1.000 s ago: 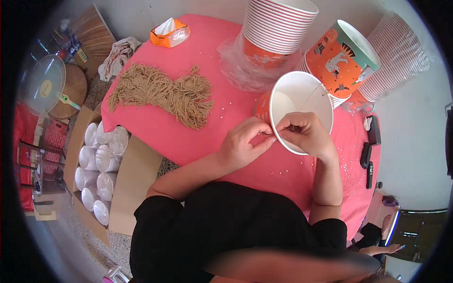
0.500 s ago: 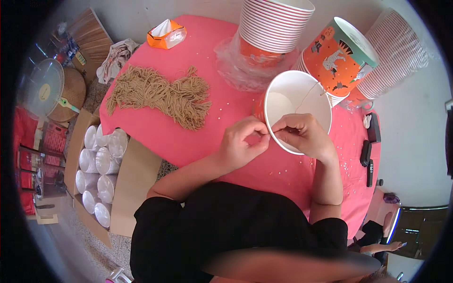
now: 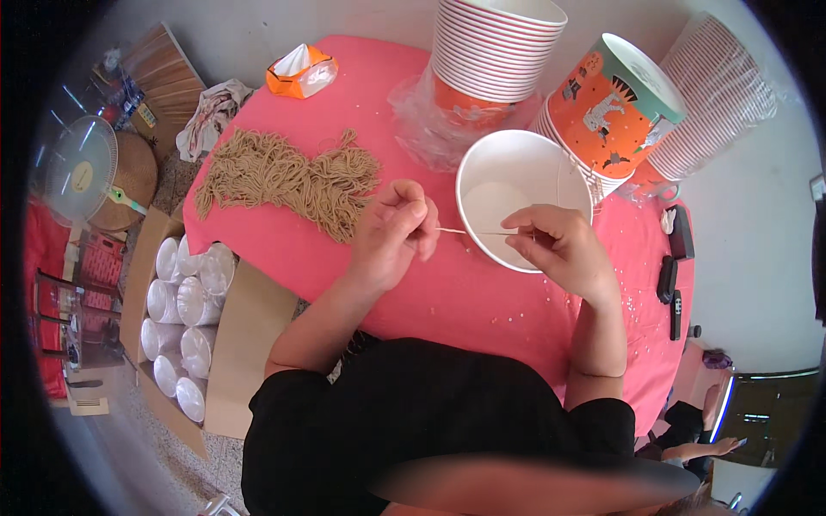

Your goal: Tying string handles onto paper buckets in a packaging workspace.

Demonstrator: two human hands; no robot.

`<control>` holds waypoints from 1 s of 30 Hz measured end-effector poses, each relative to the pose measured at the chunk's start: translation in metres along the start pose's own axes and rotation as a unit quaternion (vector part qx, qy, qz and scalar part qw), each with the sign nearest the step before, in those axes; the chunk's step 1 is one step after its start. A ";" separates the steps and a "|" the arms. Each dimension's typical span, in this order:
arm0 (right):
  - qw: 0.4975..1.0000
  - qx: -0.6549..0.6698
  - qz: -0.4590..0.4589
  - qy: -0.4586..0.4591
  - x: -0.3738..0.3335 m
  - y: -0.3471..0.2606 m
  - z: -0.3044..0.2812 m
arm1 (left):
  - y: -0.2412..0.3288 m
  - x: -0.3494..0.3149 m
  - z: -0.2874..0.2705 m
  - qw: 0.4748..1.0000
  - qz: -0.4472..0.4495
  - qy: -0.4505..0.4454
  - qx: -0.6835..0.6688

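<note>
A short pale cord (image 3: 451,230) is stretched across the front of a white-lined paper bucket (image 3: 495,159). At its left end the fingers of my left hand (image 3: 391,236) are closed on it, beside the bucket. My right hand (image 3: 564,254) pinches the other end above the bucket's near rim; the cord looks thinner and darker there, and I cannot tell why. Strands of cord also hang at the bucket's right rim. Left of my hands lies a thick bundle of tan cords (image 3: 284,181).
Behind the bucket rise nested paper buckets (image 3: 499,52), an orange and green patterned bucket (image 3: 594,107) and a plastic-wrapped stack (image 3: 718,99). An orange tissue pack (image 3: 301,71) sits on the pink tablecloth (image 3: 387,310). A carton (image 3: 245,353) of plastic-wrapped white cups stands at left.
My left hand has moved left and up, away from the rim, and the cord now shows taut between both hands. The bucket has shifted slightly left.
</note>
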State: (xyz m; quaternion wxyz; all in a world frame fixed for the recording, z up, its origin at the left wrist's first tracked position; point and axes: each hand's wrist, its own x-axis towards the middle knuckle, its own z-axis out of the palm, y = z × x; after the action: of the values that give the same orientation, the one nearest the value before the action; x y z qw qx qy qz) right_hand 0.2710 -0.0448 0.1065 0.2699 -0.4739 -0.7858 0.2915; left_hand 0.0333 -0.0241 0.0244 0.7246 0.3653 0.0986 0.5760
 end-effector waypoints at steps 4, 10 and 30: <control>0.995 0.053 -0.069 0.055 -0.004 -0.003 0.007 | 0.008 0.003 0.005 0.992 -0.023 -0.059 0.111; 0.994 0.068 -0.089 0.018 0.006 -0.017 0.020 | 0.012 0.004 0.020 0.982 -0.093 -0.049 0.156; 0.976 0.135 -0.153 0.076 0.005 -0.014 0.008 | 0.011 0.012 0.046 0.814 0.111 -0.022 0.570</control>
State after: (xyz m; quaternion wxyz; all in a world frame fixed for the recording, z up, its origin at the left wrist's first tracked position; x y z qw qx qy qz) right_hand 0.2552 -0.0468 0.1118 0.4314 -0.3283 -0.7796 0.3137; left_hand 0.0548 -0.0312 0.0681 0.3195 0.7341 0.3520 0.4849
